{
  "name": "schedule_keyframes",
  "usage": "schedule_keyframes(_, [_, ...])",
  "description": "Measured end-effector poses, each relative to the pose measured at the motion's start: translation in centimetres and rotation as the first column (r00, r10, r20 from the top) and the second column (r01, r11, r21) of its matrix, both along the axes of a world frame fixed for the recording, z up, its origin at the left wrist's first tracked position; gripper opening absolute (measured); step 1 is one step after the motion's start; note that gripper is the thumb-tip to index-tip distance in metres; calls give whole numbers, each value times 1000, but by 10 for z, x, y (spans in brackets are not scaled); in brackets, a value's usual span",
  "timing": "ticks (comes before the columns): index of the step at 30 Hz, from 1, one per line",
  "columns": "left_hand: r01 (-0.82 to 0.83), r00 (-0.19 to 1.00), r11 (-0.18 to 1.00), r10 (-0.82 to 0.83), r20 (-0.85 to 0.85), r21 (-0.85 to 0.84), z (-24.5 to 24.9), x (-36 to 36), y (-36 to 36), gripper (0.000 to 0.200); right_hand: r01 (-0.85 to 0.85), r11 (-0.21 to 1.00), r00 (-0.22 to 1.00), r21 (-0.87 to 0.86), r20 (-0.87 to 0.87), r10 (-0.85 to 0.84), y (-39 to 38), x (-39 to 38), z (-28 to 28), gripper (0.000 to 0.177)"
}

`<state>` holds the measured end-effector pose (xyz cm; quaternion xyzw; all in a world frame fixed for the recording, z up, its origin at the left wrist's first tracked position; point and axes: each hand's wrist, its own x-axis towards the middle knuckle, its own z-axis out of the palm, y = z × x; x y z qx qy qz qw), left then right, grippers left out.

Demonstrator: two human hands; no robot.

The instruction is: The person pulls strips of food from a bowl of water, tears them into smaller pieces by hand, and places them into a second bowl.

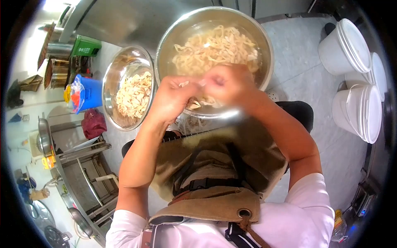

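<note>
Both my hands meet over the near rim of a large metal basin [266, 78]. Pale curly food strips [219, 43] lie in water inside it. My left hand [175, 95] is closed, with several pale pieces [193, 104] showing below its fingers. Close beside it, my right hand [231, 84] is slightly blurred and pinched, its fingertips on a small pale strip at the left fingers. To the left stands a smaller metal bowl [108, 89] holding a heap of pale pieces with brownish edges [134, 95].
White lidded buckets [344, 47] stand on the tiled floor at the right. A blue bin [90, 93], a green crate [86, 46] and a dark red cloth [94, 124] are at the left, above a metal rack [89, 173]. A steel panel [124, 20] rises behind the basin.
</note>
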<state>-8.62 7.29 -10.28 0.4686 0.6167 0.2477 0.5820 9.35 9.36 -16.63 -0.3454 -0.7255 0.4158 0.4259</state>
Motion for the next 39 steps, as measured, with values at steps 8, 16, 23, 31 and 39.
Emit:
schedule_keyframes(8, [-25,845,981,124,520,-193,-23,-29,5,22,100,984,977,144,-199,-71,10,5,-14,15])
schedule_keyframes(16, [-105,956,989,129,263,-105,-8,-15,-3,22,-231,823,833,-518,-543,-108,7,12,4,4])
schedule_keyframes(23, [-190,938,980,199,282,-62,-15,-18,3,11,-164,768,803,-619,-536,-261,11,19,12,8])
schedule_keyframes(31, [-316,892,948,288,348,24,-14,-22,7,11,-275,710,617,-648,-685,-387,27,29,-7,8])
schedule_keyframes(39, [-425,707,903,376,599,-65,16,-82,10,7,-314,732,531,-604,-751,-391,49,47,-29,9])
